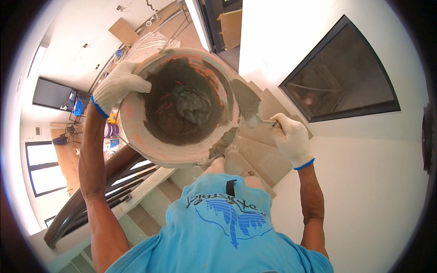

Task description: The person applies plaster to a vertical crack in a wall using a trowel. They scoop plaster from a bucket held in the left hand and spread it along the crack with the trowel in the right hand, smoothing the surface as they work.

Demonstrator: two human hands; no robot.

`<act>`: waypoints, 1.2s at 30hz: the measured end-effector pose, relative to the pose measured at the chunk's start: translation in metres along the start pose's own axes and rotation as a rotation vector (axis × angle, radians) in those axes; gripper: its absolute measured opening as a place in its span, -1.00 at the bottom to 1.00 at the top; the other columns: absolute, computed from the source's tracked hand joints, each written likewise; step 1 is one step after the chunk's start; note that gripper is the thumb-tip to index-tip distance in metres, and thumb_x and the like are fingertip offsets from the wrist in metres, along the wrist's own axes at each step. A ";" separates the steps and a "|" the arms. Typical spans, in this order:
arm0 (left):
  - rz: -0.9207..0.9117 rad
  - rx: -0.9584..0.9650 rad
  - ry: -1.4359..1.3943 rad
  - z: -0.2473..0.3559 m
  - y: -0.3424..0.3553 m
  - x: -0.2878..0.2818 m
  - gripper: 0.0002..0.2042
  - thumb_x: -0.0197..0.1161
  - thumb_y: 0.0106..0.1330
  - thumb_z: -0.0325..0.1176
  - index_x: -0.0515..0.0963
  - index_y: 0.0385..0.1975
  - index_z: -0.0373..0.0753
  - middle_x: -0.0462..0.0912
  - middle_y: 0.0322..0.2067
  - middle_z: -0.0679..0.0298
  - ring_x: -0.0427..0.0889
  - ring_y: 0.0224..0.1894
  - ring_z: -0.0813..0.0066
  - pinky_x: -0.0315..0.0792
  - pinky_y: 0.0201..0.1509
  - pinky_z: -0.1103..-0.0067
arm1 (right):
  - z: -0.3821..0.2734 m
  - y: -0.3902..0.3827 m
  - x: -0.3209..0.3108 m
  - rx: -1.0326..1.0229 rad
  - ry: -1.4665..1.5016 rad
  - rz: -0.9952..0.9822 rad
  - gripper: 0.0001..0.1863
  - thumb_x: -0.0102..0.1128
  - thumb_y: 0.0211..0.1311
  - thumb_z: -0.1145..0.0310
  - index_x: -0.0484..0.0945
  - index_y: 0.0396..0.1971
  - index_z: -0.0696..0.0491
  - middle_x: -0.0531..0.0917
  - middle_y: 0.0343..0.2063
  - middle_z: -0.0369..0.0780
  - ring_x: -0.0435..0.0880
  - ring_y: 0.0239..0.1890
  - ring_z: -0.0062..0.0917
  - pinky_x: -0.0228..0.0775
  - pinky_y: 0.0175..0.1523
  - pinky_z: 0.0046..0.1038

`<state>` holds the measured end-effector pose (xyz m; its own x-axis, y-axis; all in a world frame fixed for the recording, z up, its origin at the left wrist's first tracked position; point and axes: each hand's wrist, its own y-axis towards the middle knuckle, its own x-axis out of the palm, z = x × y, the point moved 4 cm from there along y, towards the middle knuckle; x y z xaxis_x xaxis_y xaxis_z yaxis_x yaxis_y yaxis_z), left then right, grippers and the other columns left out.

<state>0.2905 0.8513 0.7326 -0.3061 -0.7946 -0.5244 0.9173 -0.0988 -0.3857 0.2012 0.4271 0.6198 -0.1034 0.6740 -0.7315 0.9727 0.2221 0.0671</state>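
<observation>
A round, mortar-stained bucket (132,127) is held up in front of me, with wet grey mortar (193,104) pooled inside and orange showing through the smeared walls. My left hand (116,86), in a white knit glove with blue cuff, grips its upper left rim, thumb over the inside. At the bucket's right side, my gloved right hand (291,139) is closed on the handle of a trowel (248,107), whose blade is coated in grey mortar and lies against or very near the outer rim.
Stairs (259,150) descend around my feet, beside a dark wooden handrail (68,218) at lower left. A dark-framed window (341,73) sits in the white wall at right. The room at left holds a plywood board (123,32), a wooden table (63,148), plastic sheeting and assorted gear.
</observation>
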 end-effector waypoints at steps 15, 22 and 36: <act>0.141 0.021 0.026 0.006 -0.026 0.015 -0.50 0.40 0.11 -0.29 0.68 0.03 -0.48 0.72 -0.29 0.19 0.67 -0.29 0.47 0.62 -0.14 0.50 | 0.058 -0.074 -0.033 0.334 0.298 -0.126 -0.40 0.26 0.14 0.65 0.59 0.26 0.09 0.67 -0.30 -0.21 0.68 -0.25 -0.59 0.59 -0.10 -0.43; 0.164 0.112 -0.037 0.005 -0.027 0.023 -0.49 0.40 0.13 -0.28 0.68 0.06 -0.49 0.75 -0.24 0.16 0.70 -0.25 0.44 0.62 -0.10 0.51 | -0.005 -0.051 -0.086 -0.083 -0.290 0.027 -0.38 0.33 0.10 0.65 0.62 0.23 -0.03 0.71 -0.22 -0.23 0.75 -0.20 -0.37 0.63 -0.13 -0.31; 0.170 0.090 0.020 0.024 -0.031 0.034 -0.49 0.37 0.22 -0.30 0.62 0.10 -0.54 0.74 -0.21 0.15 0.69 -0.19 0.47 0.59 0.03 0.53 | -0.065 -0.015 -0.083 -0.365 -0.885 -0.095 -0.37 0.40 0.10 0.53 0.60 0.26 -0.06 0.58 -0.41 -0.27 0.63 -0.36 -0.41 0.48 -0.31 -0.35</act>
<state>0.2574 0.8132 0.7447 -0.1485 -0.7924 -0.5916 0.9751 -0.0177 -0.2211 0.1813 0.4133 0.7233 0.1608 -0.1010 -0.9818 0.8284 0.5547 0.0786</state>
